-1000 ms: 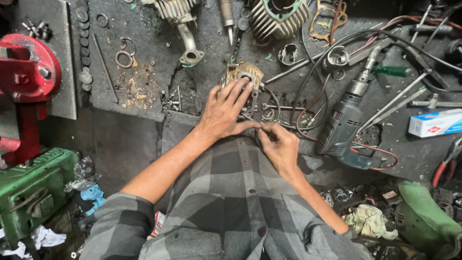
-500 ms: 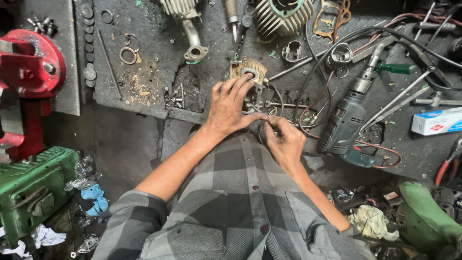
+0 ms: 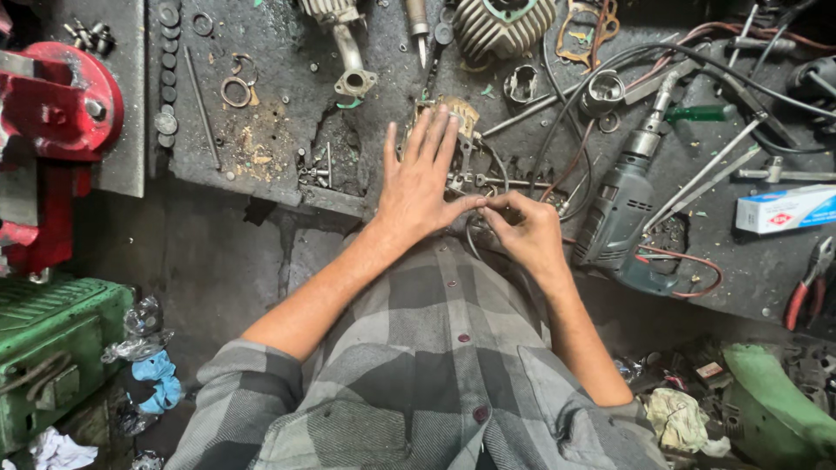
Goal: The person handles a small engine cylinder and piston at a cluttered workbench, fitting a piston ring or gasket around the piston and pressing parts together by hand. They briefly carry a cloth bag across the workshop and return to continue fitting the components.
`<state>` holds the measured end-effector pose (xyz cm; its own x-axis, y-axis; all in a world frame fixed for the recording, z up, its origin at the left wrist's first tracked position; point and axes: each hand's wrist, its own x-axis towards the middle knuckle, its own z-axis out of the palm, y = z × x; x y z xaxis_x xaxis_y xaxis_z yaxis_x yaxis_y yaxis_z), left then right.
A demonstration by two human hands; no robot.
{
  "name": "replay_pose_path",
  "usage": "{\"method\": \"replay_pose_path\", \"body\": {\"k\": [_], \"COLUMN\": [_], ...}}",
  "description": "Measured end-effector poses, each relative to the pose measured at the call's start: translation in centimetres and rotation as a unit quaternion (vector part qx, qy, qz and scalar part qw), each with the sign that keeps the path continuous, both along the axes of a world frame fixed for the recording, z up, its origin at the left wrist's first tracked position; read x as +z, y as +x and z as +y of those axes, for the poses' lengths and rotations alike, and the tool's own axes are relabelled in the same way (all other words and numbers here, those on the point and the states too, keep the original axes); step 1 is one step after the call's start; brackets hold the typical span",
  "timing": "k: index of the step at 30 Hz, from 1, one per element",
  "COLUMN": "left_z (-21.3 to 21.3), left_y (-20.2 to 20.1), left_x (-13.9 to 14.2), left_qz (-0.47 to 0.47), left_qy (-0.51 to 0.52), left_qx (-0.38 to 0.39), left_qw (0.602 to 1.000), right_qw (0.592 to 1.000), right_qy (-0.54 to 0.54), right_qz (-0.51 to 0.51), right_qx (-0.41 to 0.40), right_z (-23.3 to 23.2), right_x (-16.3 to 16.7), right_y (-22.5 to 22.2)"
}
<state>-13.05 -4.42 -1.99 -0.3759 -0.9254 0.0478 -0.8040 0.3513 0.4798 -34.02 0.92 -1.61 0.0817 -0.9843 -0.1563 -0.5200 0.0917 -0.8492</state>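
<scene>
A small, grimy metal assembly (image 3: pixel 453 130) with thin rods sticking out of it lies near the front edge of the dark, oil-stained counter (image 3: pixel 279 165), straight ahead of the person. The left hand (image 3: pixel 422 178) lies flat over it, fingers spread and pointing away from the body, the palm covering most of the part. The right hand (image 3: pixel 522 228) sits just beside it, fingers curled in, with thumb and forefinger pinched on something very small at the tip of the left thumb; what it is cannot be told. A thin wire (image 3: pixel 477 239) loops down between the two hands.

Just to the right of the hands lies a grey electric drill (image 3: pixel 623 209), its chuck pointing away, with black cables (image 3: pixel 610 65) running over it. Beyond the drill are a green-handled screwdriver (image 3: pixel 701 113) and a small piston (image 3: pixel 603 91). At the far edge of the counter rests a finned engine cylinder (image 3: pixel 501 26), and to its left a bent metal pipe piece (image 3: pixel 348 61). A blue and white carton (image 3: pixel 784 209) and red-handled pliers (image 3: pixel 808 283) lie at the far right. On the far left stands a red bench vise (image 3: pixel 57 117), with a green machine housing (image 3: pixel 52 348) below it. The person wears a grey checked shirt (image 3: pixel 435 374).
</scene>
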Motion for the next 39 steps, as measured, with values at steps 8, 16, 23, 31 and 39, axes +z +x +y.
{"method": "replay_pose_path", "body": {"k": [8, 16, 23, 31, 39], "left_z": [0.5, 0.2, -0.4, -0.4, -3.8], "left_y": [-1.2, -0.3, -1.3, 0.2, 5.4], "left_x": [-0.6, -3.0, -3.3, -2.3, -1.3], "left_qz": [-0.019, 0.070, 0.096, 0.086, -0.021], "left_qy": [-0.028, -0.102, -0.103, -0.083, -0.013], "left_qx": [-0.013, -0.001, 0.102, 0.021, -0.152], "left_qw": [0.999, 0.992, 0.985, 0.993, 0.988], "right_qw": [1.000, 0.995, 0.995, 0.975, 0.998], "right_qy": [-0.001, -0.078, -0.060, -0.068, 0.021], "right_qz": [0.011, 0.063, 0.064, -0.126, -0.054], "right_qx": [-0.027, -0.012, -0.047, -0.173, 0.022], "right_z": [0.1, -0.3, -2.4, -2.9, -0.7], "right_x": [-0.1, 0.4, 0.9, -1.4, -0.3], "right_y": [0.1, 0.6, 1.3, 0.2, -0.6]}}
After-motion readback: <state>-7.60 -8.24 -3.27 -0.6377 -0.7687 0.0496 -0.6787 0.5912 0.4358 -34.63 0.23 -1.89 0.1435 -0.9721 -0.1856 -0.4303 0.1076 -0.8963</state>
